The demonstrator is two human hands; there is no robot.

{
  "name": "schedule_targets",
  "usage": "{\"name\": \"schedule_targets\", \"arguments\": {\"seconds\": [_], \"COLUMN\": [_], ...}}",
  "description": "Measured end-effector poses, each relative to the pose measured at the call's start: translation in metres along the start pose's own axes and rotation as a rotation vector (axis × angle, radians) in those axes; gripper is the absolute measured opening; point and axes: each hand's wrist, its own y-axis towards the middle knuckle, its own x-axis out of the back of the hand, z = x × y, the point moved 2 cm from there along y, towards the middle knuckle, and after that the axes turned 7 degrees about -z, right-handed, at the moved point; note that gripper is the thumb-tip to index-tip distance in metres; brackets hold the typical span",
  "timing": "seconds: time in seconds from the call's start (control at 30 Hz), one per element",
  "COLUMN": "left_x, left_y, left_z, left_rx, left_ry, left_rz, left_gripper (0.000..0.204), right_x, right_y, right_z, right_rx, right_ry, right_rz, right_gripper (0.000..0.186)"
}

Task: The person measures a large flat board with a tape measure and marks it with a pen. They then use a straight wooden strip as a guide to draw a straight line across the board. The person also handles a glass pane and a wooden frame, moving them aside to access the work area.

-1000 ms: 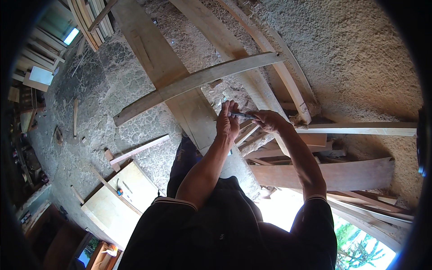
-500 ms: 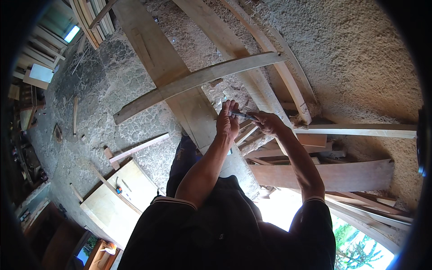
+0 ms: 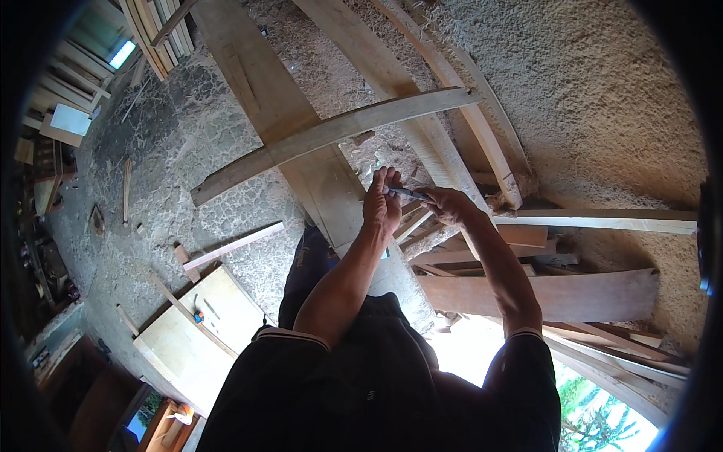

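A slim dark grey tool (image 3: 407,193) spans the gap between my hands, in front of my body. Its left end is in the curled fingers of my left hand (image 3: 381,205). My right hand (image 3: 449,207) grips the other end, thumb and fingers closed round it. Its exact kind is too small to make out. Beneath the hands, a wide wooden plank (image 3: 260,94) runs from the far left toward me. A narrower board (image 3: 339,129) lies crosswise on top of it.
More long boards (image 3: 376,64) lie to the right of the plank, beside a rough wall (image 3: 595,98). Offcuts and a broad reddish board (image 3: 542,292) are stacked at right. On the left, a pale panel (image 3: 188,331) carries a small blue-and-orange item (image 3: 199,316).
Hardly anything differs. Both hands keep their hold on the slim tool in nearly the same place, with only a slight shift of the fingers and the view.
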Motion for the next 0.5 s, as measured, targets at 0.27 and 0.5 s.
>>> {"name": "schedule_targets", "arguments": {"seconds": [0.27, 0.5], "left_x": [-0.001, 0.003], "left_y": [-0.004, -0.010], "left_z": [-0.002, -0.005], "left_rx": [0.002, 0.006], "left_ry": [0.100, 0.138], "left_rz": [0.015, 0.002], "left_gripper": [0.044, 0.054], "right_x": [-0.006, -0.022], "right_y": [-0.003, -0.018], "right_z": [-0.017, -0.008], "right_rx": [-0.145, -0.080], "right_ry": [-0.116, 0.053], "right_rz": [0.031, -0.099], "right_gripper": [0.030, 0.032]}}
